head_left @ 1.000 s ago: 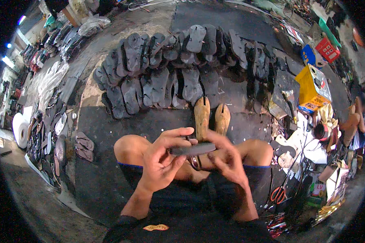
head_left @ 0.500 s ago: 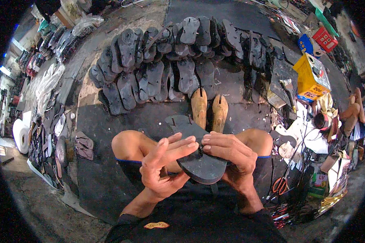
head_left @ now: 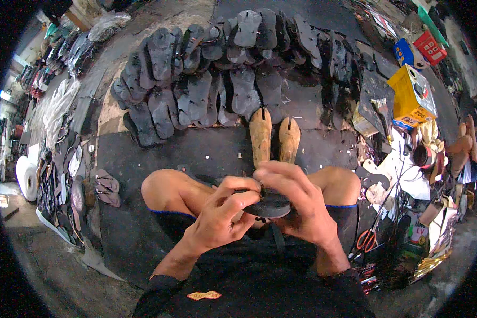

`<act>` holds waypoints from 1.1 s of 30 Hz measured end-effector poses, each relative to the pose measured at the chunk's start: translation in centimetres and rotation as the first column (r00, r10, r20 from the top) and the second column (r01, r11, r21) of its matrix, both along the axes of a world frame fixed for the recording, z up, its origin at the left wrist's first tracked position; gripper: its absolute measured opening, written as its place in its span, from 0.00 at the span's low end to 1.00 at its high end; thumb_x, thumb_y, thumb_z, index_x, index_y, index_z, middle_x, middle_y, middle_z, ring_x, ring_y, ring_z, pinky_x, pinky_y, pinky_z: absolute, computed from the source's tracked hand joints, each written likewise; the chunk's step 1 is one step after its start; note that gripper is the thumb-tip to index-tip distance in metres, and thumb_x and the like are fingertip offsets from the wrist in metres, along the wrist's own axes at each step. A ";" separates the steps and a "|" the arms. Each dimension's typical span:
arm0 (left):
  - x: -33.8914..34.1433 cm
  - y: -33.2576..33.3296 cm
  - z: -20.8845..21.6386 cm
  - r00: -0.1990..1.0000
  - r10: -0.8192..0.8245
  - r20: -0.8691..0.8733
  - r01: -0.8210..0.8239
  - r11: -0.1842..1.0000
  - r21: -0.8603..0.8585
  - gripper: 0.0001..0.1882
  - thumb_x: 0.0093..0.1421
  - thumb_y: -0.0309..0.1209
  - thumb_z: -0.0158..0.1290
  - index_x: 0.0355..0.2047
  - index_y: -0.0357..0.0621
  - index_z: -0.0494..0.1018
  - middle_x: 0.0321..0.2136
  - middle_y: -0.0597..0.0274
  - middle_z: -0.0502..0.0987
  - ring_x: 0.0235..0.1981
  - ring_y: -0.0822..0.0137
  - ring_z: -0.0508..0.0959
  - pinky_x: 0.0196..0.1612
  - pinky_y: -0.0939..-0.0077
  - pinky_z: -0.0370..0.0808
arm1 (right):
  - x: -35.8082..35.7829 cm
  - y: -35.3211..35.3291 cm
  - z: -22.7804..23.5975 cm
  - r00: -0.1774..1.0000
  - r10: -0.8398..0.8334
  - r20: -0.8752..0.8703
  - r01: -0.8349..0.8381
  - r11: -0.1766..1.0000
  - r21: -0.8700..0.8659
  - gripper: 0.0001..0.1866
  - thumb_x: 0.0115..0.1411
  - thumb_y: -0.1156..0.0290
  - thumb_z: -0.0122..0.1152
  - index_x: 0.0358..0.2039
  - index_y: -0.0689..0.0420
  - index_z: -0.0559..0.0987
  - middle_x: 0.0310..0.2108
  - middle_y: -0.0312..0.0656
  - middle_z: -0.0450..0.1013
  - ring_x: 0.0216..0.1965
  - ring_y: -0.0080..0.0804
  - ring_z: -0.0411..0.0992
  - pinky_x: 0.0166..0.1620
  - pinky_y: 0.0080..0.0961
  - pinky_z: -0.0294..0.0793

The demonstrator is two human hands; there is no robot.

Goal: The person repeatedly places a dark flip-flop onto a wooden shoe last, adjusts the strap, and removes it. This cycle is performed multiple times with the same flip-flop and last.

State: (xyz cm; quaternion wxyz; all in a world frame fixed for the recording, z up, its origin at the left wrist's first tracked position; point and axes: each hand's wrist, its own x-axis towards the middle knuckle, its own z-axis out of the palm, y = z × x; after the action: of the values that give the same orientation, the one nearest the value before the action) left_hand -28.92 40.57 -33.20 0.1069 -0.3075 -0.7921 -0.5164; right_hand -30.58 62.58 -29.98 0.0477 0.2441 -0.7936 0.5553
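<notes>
Near the closer ends of the two brown wooden foot-shaped lasts (head_left: 261,137), the bare left hand (head_left: 218,216) and bare right hand (head_left: 305,206), both curled closed, gripped a black rubber-like sandal sole (head_left: 274,208), which uneven pressure could have twisted loose.

I log from afar: held sole (head_left: 274,209), matt, rubber-like; lasts (head_left: 261,139), worn smooth wood; square can (head_left: 403,108), glossy, metal-looking; sheeting (head_left: 57,112), crumpled, plastic-looking; shirt (head_left: 281,291), matt cloth.
</notes>
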 end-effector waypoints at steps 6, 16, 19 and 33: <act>-2.1 -0.2 -3.1 0.977 0.175 0.118 -0.185 0.980 0.076 0.24 0.54 0.17 0.62 0.52 0.38 0.75 0.46 0.55 0.81 0.46 0.55 0.84 0.51 0.62 0.83 | -2.0 1.2 -9.5 0.988 0.007 0.153 0.028 0.974 -0.227 0.26 0.52 0.75 0.77 0.53 0.64 0.83 0.51 0.53 0.82 0.48 0.50 0.82 0.54 0.37 0.80; -10.7 -7.5 -3.6 0.750 -0.537 0.386 -0.357 0.162 0.920 0.33 0.63 0.29 0.48 0.70 0.40 0.64 0.71 0.48 0.68 0.71 0.42 0.69 0.69 0.27 0.70 | -7.3 1.3 -23.3 0.683 -0.627 0.374 0.506 0.776 0.378 0.55 0.51 0.77 0.76 0.75 0.63 0.53 0.62 0.60 0.68 0.60 0.55 0.72 0.61 0.43 0.76; -9.8 -8.1 -3.2 0.825 -0.332 0.458 -0.453 0.098 0.886 0.26 0.74 0.34 0.50 0.71 0.56 0.62 0.66 0.53 0.72 0.70 0.45 0.70 0.67 0.21 0.70 | -6.1 3.5 -18.7 0.549 -0.212 0.808 0.717 0.616 -0.326 0.42 0.54 0.79 0.71 0.70 0.64 0.67 0.59 0.49 0.75 0.58 0.43 0.75 0.59 0.36 0.78; -6.6 -8.3 -2.0 0.957 0.138 0.255 -0.283 0.253 0.925 0.25 0.73 0.27 0.54 0.68 0.51 0.63 0.64 0.43 0.74 0.68 0.43 0.73 0.66 0.27 0.74 | 4.9 0.6 -4.1 0.460 0.239 0.855 0.412 0.796 -0.444 0.31 0.63 0.66 0.69 0.60 0.76 0.75 0.51 0.57 0.81 0.48 0.45 0.84 0.51 0.37 0.86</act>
State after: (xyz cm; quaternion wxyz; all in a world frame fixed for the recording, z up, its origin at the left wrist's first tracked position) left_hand -35.51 32.31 -35.19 0.2887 -0.0420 -0.3647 -0.8842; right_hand -25.73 63.14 -34.07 -0.2650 -0.1513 -0.4933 0.8146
